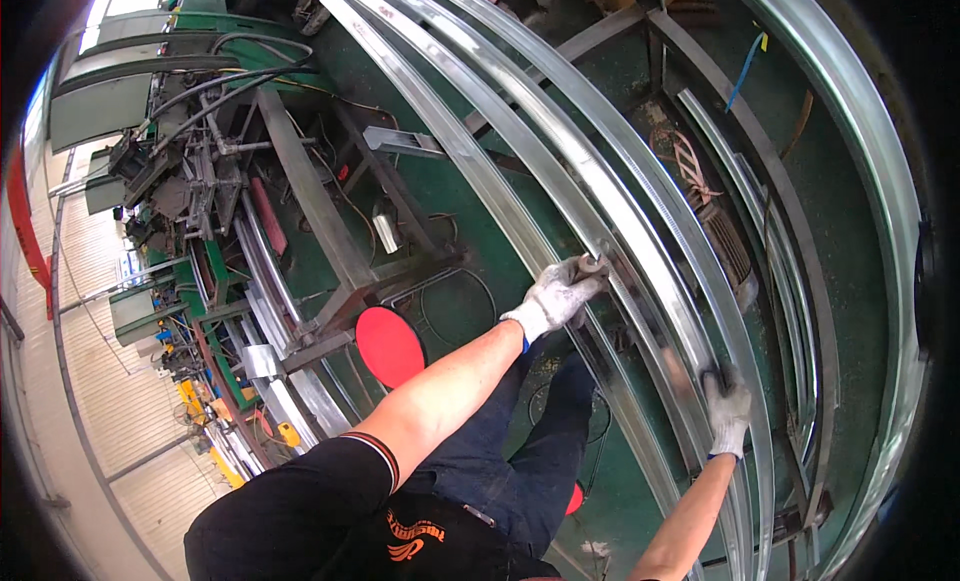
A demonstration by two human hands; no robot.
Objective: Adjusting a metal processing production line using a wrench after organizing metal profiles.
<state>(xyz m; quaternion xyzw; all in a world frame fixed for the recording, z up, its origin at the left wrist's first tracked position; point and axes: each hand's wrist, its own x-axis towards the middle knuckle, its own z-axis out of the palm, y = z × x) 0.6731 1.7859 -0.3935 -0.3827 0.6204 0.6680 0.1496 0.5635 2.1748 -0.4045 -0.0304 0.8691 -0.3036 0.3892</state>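
Note:
Several long, shiny metal profiles (500, 186) run side by side from the far left to the near right, curved by the lens. My left hand (555, 299), in a grey-white glove with dark fingertips, is over the nearer profiles. Its fingers are closed around a small, roundish thing that I cannot make out, close to one profile's surface. Farther right, my right hand (729, 413), also gloved, curls its fingers over the edge of a bright metal profile (660, 281).
A steel frame (800, 271) stands beyond the profiles, with more metal strips (745, 196) inside it. A round red stool seat (390, 347) is to my left. Machinery with hoses (190, 181) fills the far left. A large curved metal profile (880, 111) borders the right.

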